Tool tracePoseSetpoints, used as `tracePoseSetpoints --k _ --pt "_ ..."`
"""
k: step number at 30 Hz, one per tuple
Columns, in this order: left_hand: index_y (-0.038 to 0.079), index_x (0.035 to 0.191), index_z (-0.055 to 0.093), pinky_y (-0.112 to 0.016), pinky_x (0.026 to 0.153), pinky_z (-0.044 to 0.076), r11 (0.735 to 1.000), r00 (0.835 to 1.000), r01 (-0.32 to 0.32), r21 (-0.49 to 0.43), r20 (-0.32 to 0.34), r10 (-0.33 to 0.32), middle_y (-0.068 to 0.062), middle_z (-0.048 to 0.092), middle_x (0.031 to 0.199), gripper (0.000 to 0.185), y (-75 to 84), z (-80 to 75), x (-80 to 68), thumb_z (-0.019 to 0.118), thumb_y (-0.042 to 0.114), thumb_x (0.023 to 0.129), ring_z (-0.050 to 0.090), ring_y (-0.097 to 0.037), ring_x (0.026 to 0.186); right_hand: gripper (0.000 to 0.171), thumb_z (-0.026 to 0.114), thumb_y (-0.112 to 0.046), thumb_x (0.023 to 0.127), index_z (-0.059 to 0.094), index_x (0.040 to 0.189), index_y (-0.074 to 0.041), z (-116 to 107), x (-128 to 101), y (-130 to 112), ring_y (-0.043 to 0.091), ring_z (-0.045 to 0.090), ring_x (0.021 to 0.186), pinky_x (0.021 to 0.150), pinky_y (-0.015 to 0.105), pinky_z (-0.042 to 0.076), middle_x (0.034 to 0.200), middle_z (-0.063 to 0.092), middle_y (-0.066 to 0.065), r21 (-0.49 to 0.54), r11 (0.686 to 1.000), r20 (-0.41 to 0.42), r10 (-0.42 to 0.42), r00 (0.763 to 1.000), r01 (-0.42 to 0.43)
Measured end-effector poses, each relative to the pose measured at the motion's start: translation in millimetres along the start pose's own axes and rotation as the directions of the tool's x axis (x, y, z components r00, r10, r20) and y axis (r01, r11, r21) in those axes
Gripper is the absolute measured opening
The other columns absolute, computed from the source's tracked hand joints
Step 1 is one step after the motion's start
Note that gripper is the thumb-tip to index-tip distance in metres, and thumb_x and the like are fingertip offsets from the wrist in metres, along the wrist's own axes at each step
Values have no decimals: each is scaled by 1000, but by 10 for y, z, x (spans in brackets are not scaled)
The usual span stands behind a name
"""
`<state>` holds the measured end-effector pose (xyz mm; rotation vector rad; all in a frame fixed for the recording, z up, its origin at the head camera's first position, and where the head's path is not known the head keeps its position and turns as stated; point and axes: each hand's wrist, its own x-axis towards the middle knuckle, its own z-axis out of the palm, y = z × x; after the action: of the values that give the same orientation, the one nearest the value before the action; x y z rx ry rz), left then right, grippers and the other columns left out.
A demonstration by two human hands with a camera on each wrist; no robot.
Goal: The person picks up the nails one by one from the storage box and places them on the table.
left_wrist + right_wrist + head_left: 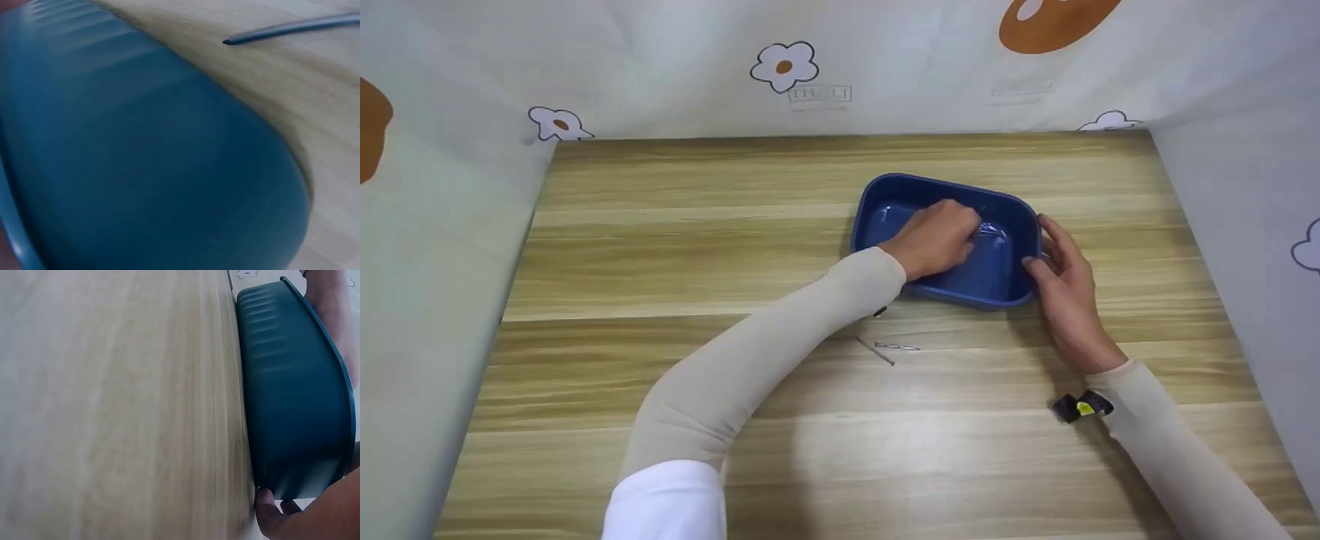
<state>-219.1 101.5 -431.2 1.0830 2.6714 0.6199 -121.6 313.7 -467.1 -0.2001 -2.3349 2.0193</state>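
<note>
Blue tray (994, 281) at two o'clock on wooden table (660, 225), left hand (937, 238) curled inside, contents unseen, right hand (1061, 281) flat against its three o'clock wall: likely to skid if pushed unevenly.

One blue tray (1006, 217) stands on one wooden table (660, 225). Two hands are in view: one left hand (937, 238), lying inside the tray, and one right hand (1065, 289), at the tray's right end. Two thin metal nails (885, 349) lie on the table in front of the tray, close to each other. One small dark piece (879, 312) shows at the left forearm's edge, too small to tell what it is. One small black and yellow object (1081, 406) sits beside the right wrist. Two pale sleeves (750, 360) cover the forearms.
</note>
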Motion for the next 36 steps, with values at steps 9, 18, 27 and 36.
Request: tracePoseSetpoints --k 9,18,27,36 --pt "7 102 77 -42 83 62 1000 1000 13 27 24 -13 -7 77 100 10 11 80 97 67 10 104 69 -21 92 64 51 4 109 38 171 -8 6 6 5 29 50 148 107 17 49 167 48 18 -29 1000 -15 1 1000 -1" --pt "6 112 78 -43 89 63 997 998 41 60 43 -43 -10 78 110 16 23 112 158 63 7 105 72 -23 101 65 51 3 110 38 171 -10 -7 11 8 30 49 150 109 18 48 170 46 15 -43 999 -12 10 1000 -10" --pt "13 111 79 -45 87 65 992 997 54 111 50 -60 -6 79 112 19 -152 373 439 64 6 102 74 -22 100 64 50 4 109 38 171 -8 4 3 -2 27 51 146 107 19 49 167 48 17 -2 1000 -13 5 1000 -5" --pt "15 105 80 -49 81 64 990 999 41 137 15 -43 -5 80 106 18 -341 670 671 65 7 99 76 -27 98 64 50 5 109 38 171 -8 11 0 1 27 51 146 106 19 50 166 49 19 16 1000 -14 3 1000 -2"
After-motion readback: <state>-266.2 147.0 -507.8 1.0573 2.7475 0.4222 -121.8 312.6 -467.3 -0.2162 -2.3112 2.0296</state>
